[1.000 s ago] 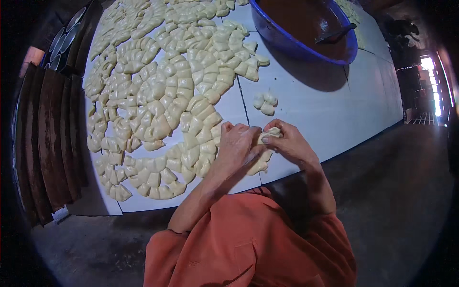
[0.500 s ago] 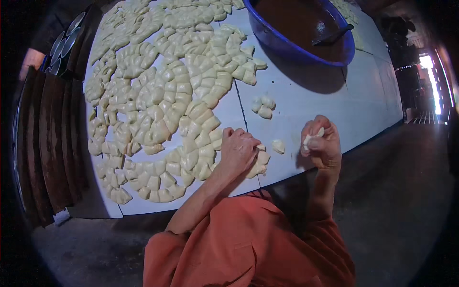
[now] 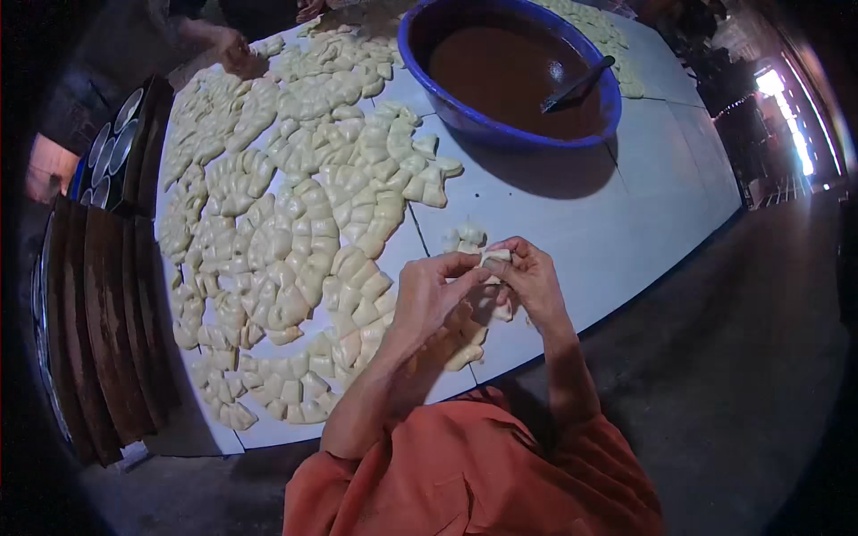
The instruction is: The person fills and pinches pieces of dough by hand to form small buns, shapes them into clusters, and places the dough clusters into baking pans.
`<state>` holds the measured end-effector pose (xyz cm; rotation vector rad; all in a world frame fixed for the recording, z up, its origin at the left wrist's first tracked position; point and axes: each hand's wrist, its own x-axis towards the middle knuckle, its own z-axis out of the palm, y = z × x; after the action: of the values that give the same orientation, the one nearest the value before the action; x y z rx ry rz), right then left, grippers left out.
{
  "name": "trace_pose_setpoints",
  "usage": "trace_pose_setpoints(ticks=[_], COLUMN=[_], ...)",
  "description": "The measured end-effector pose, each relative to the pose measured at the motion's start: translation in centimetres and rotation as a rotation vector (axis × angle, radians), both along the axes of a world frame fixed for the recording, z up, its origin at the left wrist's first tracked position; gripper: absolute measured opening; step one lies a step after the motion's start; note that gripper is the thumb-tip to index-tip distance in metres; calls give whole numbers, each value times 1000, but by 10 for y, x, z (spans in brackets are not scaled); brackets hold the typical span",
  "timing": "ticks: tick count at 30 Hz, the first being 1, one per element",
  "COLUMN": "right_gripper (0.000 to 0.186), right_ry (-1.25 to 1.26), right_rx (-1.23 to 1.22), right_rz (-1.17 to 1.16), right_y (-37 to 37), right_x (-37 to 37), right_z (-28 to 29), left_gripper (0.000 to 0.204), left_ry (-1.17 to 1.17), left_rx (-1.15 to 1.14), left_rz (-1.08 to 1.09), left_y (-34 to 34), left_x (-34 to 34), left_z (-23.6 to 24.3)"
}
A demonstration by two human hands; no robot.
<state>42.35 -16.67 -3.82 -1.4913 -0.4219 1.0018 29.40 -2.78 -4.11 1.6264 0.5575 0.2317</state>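
Observation:
Both hands meet over the near edge of the table around a small piece of white dough [image 3: 494,258]. My left hand [image 3: 427,299] pinches its left side between thumb and fingertips. On the other side my right hand [image 3: 534,281] grips it with thumb and curled fingers. Below them lie a few loose dough pieces [image 3: 466,348], partly covered by my left hand and wrist. Just beyond my fingers sits a small cluster of rounded white dough pieces [image 3: 466,236]. Flattened, glossy dough pieces [image 3: 299,223] in curved, touching rows spread across the table to the left.
A blue basin [image 3: 500,132] of brown paste [image 3: 483,67], with a dark-handled utensil [image 3: 576,87] in it, stands on the white table [image 3: 652,196]. Brown slabs [image 3: 103,304] and round metal tins [image 3: 109,156] are at left. Another person's hand [image 3: 238,54] reaches over the far-left dough.
My left hand has left the loose dough by the table edge and joined my right hand, which moved left with its dough piece. The view has shifted; another person's hand now shows.

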Motion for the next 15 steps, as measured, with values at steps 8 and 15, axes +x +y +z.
trace_pose_setpoints(ticks=[8, 15], right_gripper=[30, 31], right_ry=[-144, 336], right_rx=[145, 452], right_rz=[-236, -314], right_y=[8, 31], right_x=[-1, -3], right_z=[2, 30], left_gripper=[68, 66], left_ry=[-283, -760], left_rx=[132, 235], left_rz=[182, 198], left_y=[-15, -21], left_x=[31, 80], left_z=[-11, 3])
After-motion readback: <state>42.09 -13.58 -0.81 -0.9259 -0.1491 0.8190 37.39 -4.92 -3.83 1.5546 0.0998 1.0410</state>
